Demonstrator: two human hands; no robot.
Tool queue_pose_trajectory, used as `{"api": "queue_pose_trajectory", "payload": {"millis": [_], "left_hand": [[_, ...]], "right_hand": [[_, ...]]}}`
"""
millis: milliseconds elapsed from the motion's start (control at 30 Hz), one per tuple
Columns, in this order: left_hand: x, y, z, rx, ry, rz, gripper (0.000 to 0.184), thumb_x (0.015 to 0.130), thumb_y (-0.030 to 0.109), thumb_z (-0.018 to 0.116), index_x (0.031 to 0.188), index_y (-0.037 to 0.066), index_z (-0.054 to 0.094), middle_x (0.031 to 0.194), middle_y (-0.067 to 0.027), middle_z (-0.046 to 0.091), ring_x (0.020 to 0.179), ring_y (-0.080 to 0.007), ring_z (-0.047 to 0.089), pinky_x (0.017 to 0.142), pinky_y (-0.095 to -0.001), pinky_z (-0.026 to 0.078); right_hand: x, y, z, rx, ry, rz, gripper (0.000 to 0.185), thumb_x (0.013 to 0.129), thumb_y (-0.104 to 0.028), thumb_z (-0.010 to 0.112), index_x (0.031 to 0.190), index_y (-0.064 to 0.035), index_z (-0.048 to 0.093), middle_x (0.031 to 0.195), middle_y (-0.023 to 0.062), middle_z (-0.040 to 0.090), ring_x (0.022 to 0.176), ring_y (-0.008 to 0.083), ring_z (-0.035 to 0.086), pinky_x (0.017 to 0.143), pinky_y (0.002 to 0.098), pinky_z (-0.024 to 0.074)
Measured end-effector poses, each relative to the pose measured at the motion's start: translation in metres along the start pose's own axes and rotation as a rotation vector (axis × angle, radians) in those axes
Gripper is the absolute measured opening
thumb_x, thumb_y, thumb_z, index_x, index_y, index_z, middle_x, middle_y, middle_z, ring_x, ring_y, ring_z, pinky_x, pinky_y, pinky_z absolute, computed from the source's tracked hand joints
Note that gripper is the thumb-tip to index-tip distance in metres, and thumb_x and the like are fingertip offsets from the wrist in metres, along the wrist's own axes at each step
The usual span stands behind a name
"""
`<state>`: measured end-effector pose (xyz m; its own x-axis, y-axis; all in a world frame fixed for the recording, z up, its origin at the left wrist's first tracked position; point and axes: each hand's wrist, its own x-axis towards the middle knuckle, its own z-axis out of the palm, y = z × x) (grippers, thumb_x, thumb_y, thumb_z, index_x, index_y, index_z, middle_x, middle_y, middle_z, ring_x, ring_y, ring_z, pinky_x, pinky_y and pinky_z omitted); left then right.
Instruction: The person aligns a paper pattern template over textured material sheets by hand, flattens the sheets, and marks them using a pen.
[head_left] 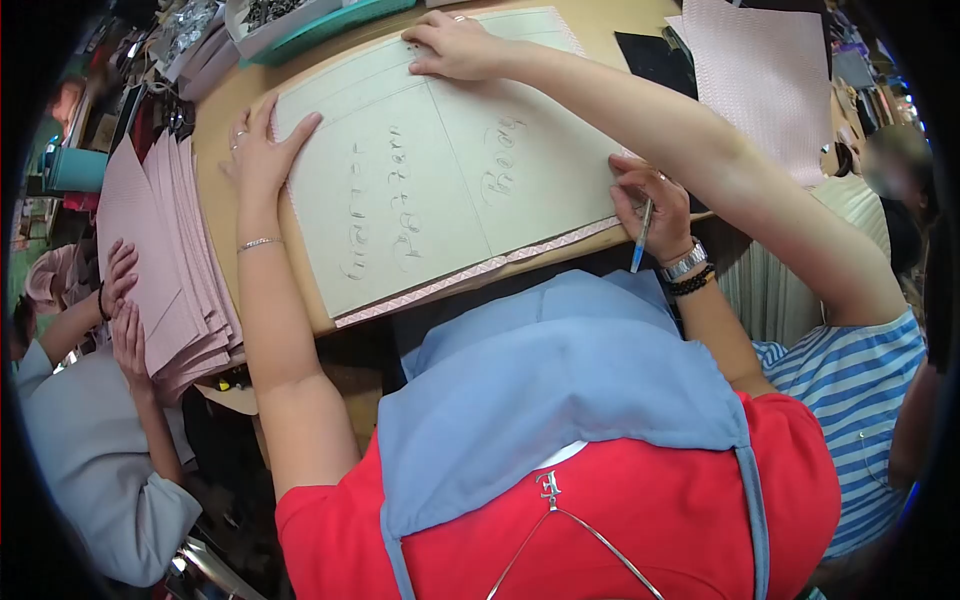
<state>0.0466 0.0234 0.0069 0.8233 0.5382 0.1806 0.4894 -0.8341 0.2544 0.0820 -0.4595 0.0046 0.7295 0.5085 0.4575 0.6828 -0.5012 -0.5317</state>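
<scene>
A large pale sheet [400,240] with pencilled lines and handwriting lies on the table in front of me, its front edge showing a pink woven pattern. My left hand [265,155] rests at the sheet's left edge, fingers spread and thumb on its surface. At the right edge, my right hand [655,205] is closed around a blue pen [642,235], which points down toward me. Another person's hand [455,47] reaches in from the right and touches the sheet's far edge.
Stacked pink textured sheets [150,250] stand at the left, with a co-worker's hands [125,320] beside them. A teal-edged tray [310,35] sits at the back. More pink material [760,80] and a black piece [655,65] lie back right. A striped sleeve [850,400] is close on my right.
</scene>
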Motion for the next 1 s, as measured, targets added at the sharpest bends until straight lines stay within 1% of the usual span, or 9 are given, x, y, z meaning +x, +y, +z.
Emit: {"api": "queue_pose_trajectory", "payload": {"millis": [67, 167, 367, 433, 500, 600, 733, 867, 1000], "left_hand": [[-0.002, -0.002, 0.004, 0.014, -0.001, 0.01, 0.087, 0.065, 0.074, 0.066, 0.135, 0.025, 0.053, 0.146, -0.0173, 0.039, 0.139, -0.0306, 0.031, 0.106, -0.0675, 0.016], [0.001, 0.0, 0.002, 0.015, 0.02, 0.0, 0.089, 0.064, 0.074, 0.067, 0.136, 0.024, 0.053, 0.146, -0.0173, 0.039, 0.139, -0.0313, 0.031, 0.106, -0.0676, 0.016], [-0.004, 0.007, -0.004, 0.004, -0.001, -0.025, 0.09, 0.063, 0.074, 0.067, 0.135, 0.023, 0.053, 0.146, -0.0164, 0.039, 0.14, -0.0306, 0.028, 0.106, -0.0688, 0.014], [-0.004, 0.007, -0.004, -0.003, 0.003, -0.024, 0.091, 0.062, 0.075, 0.067, 0.135, 0.023, 0.053, 0.146, -0.0164, 0.039, 0.14, -0.0305, 0.028, 0.106, -0.069, 0.014], [-0.005, 0.008, -0.004, -0.009, 0.001, -0.032, 0.091, 0.062, 0.075, 0.067, 0.135, 0.023, 0.053, 0.146, -0.0165, 0.039, 0.14, -0.0302, 0.028, 0.106, -0.0692, 0.013], [-0.005, 0.008, -0.006, -0.006, -0.009, -0.045, 0.092, 0.061, 0.075, 0.067, 0.136, 0.024, 0.052, 0.146, -0.0168, 0.039, 0.141, -0.03, 0.028, 0.106, -0.0693, 0.012], [-0.005, 0.009, -0.005, -0.022, -0.02, -0.064, 0.092, 0.062, 0.075, 0.067, 0.137, 0.025, 0.051, 0.146, -0.0173, 0.039, 0.14, -0.0307, 0.029, 0.107, -0.0686, 0.012], [-0.004, 0.003, 0.0, -0.028, 0.021, -0.015, 0.091, 0.061, 0.076, 0.067, 0.136, 0.026, 0.052, 0.144, -0.0197, 0.04, 0.139, -0.0325, 0.031, 0.108, -0.0668, 0.014], [-0.002, 0.0, 0.003, -0.013, 0.04, -0.001, 0.09, 0.06, 0.076, 0.067, 0.134, 0.026, 0.054, 0.144, -0.0197, 0.041, 0.138, -0.0321, 0.032, 0.106, -0.0657, 0.015]], "right_hand": [[0.001, -0.001, -0.003, -0.036, -0.017, -0.004, 0.016, 0.076, -0.005, 0.07, 0.088, -0.0064, 0.06, 0.106, 0.0097, 0.069, 0.085, 0.0263, 0.069, 0.071, 0.0336, 0.0539], [0.006, -0.003, -0.004, -0.121, 0.007, -0.081, 0.016, 0.074, -0.004, 0.07, 0.086, -0.0066, 0.06, 0.106, 0.011, 0.069, 0.087, 0.0272, 0.069, 0.075, 0.0339, 0.0541], [0.008, -0.005, -0.005, -0.139, 0.013, -0.097, 0.017, 0.073, -0.004, 0.072, 0.085, -0.0065, 0.059, 0.106, 0.0118, 0.07, 0.092, 0.0273, 0.068, 0.078, 0.0339, 0.054], [0.007, -0.006, 0.0, 0.03, 0.079, -0.008, 0.019, 0.072, -0.006, 0.073, 0.084, -0.0063, 0.058, 0.099, 0.0106, 0.07, 0.089, 0.0273, 0.067, 0.076, 0.0334, 0.052], [0.03, -0.011, 0.011, 0.143, 0.107, 0.013, 0.025, 0.072, -0.011, 0.074, 0.091, -0.0069, 0.058, 0.103, 0.0119, 0.066, 0.093, 0.0289, 0.064, 0.08, 0.035, 0.0496], [0.138, -0.021, 0.071, 0.101, -0.171, -0.12, 0.035, 0.073, -0.019, 0.075, 0.101, -0.0077, 0.057, 0.109, 0.0138, 0.061, 0.1, 0.0312, 0.058, 0.086, 0.0374, 0.046], [0.237, -0.002, 0.157, 0.001, -0.502, -0.149, 0.05, 0.073, -0.029, 0.076, 0.115, -0.0088, 0.057, 0.118, 0.0164, 0.055, 0.109, 0.0344, 0.051, 0.095, 0.0406, 0.0412], [0.257, 0.012, 0.176, -0.005, -0.586, -0.132, 0.066, 0.073, -0.039, 0.077, 0.128, -0.0099, 0.056, 0.126, 0.019, 0.048, 0.117, 0.0376, 0.044, 0.103, 0.0437, 0.0365], [0.257, 0.013, 0.17, -0.013, -0.557, -0.198, 0.064, 0.075, -0.041, 0.075, 0.128, -0.0099, 0.057, 0.124, 0.0195, 0.049, 0.115, 0.0369, 0.045, 0.101, 0.0441, 0.0375]]}}
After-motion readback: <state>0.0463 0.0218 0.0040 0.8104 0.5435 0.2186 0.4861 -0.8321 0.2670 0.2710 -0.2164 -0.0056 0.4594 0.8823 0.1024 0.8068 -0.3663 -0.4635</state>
